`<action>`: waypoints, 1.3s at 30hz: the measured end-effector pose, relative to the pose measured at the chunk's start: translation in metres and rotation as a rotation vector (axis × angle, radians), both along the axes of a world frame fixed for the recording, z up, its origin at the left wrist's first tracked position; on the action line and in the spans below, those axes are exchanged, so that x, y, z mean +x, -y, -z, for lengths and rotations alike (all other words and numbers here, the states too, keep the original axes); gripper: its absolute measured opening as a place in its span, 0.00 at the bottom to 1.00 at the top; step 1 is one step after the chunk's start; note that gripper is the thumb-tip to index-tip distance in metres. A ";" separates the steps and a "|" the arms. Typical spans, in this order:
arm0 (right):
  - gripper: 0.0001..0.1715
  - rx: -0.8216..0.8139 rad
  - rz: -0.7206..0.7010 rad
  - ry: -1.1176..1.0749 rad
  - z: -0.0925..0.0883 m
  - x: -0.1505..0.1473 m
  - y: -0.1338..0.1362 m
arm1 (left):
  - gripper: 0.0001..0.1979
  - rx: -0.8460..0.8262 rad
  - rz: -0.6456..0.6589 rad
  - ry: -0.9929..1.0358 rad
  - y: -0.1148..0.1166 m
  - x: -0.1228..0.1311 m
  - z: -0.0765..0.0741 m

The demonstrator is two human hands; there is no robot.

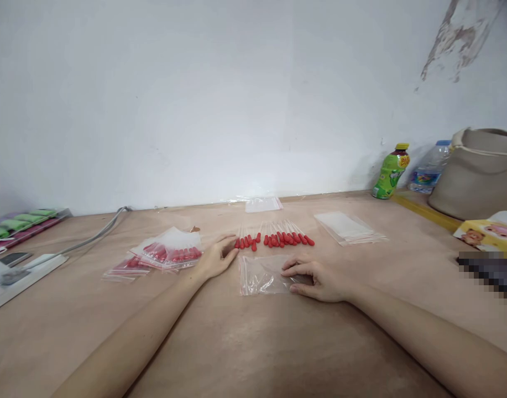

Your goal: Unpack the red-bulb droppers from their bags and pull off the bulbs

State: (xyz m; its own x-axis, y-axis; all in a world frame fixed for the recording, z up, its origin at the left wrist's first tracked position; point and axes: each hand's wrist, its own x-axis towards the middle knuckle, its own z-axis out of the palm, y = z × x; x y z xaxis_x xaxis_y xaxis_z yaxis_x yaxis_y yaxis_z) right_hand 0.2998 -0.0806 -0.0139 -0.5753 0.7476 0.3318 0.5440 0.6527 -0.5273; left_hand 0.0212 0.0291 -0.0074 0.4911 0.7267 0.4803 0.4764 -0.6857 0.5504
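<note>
Right hand point(315, 279): I see fingers loosely spread, touching the clear zip bag point(259, 275).
Left hand point(218, 257): thumb and fingers parted.
Red-bulbed droppers point(273, 240): just beyond my hands, leftmost beside left fingertips.
Bag stack point(345, 229): beyond my right hand.

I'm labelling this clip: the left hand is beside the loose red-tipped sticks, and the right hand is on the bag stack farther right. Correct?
Not quite. The head view shows the right hand at the clear bag in front of the sticks. The left hand is beside the loose red-tipped sticks, as you say.
</note>
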 end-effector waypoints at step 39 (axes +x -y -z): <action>0.12 -0.109 0.422 -0.361 -0.003 -0.005 -0.020 | 0.41 -0.217 0.287 -0.262 0.071 -0.011 -0.014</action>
